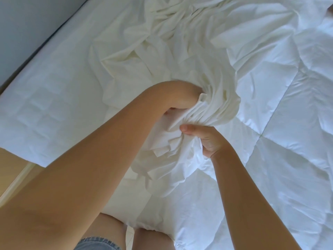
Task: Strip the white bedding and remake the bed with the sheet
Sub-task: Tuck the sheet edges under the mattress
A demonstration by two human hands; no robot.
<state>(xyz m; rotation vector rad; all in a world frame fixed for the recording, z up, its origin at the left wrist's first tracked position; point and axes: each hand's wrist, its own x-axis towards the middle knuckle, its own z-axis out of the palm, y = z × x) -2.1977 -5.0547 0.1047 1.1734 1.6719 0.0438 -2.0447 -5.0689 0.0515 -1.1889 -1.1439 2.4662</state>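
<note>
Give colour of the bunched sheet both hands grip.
Cream sheet, yellower than the white quilted duvet. Head view.

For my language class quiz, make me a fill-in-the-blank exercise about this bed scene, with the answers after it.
1. The left grip and the right grip both hold one bunched ____.
2. The quilted duvet lies to the ____ of both grips.
3. The shorts at the bottom edge are made of ____.
Missing words: sheet; right; denim.
</note>
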